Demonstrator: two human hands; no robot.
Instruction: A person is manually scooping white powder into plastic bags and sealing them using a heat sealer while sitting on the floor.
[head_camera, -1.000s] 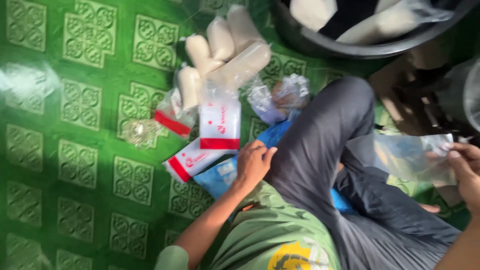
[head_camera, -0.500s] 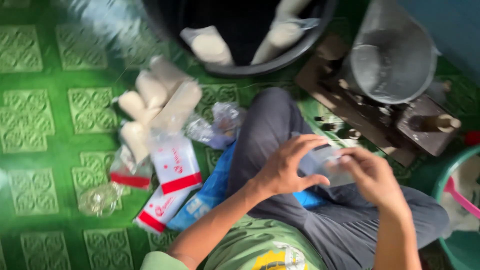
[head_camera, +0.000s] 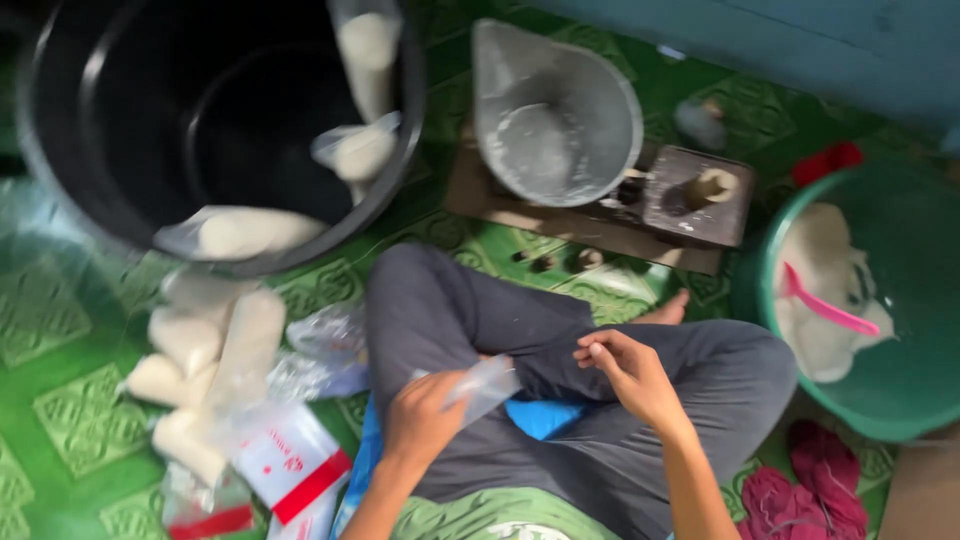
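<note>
Both hands moved apart: left hand (head_camera: 425, 420) fingers pinch the clear bag (head_camera: 485, 386), its long side slanting up-right toward the right hand (head_camera: 628, 372), curled, holding nothing.

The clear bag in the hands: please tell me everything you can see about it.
The clear bag is small, thin, see-through plastic and looks empty, though blur hides detail. It is slightly crumpled and slants up to the right. The left hand grips its lower left end; the right hand is close by but apart from it. It hangs over the lap, above grey trousers and a blue patch.
</note>
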